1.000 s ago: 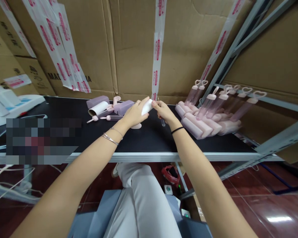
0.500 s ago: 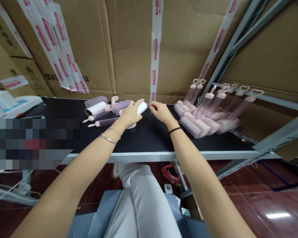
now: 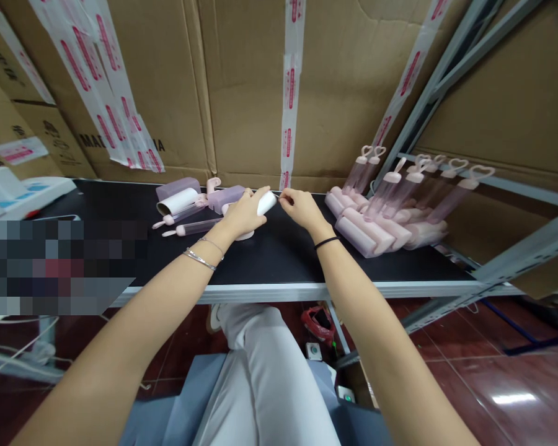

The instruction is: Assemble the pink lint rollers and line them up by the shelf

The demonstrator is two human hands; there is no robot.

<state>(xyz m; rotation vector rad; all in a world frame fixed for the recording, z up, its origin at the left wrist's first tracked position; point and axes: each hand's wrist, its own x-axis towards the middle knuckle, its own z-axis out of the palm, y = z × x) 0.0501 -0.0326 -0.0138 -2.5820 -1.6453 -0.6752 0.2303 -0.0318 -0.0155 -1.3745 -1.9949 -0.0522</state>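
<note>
My left hand [image 3: 245, 214] is wrapped round a white roll [image 3: 266, 203], which looks like a lint roller's roll, over the black tabletop. Just past the roll's right end, my right hand [image 3: 298, 206] has thumb and fingers pinched together. A thin light sliver shows between its fingertips and the roll, too small to name. Left of my left hand lie another white roll [image 3: 179, 202] with a brown core, a lilac cover [image 3: 226, 199] and a clear purple handle [image 3: 199, 227]. A pinkish part beneath my left hand is mostly hidden.
On the right stands a cluster of pink rollers [image 3: 360, 235] with clear handles ending in heart loops, close to a metal rack post [image 3: 530, 244]. Cardboard [image 3: 242, 93] walls the back. A white device [image 3: 41, 195] sits at far left, beside a blurred-out patch.
Both hands keep nearly the same place at the white roll. The whole view has shifted very slightly; nothing has visibly been picked up or let go.
</note>
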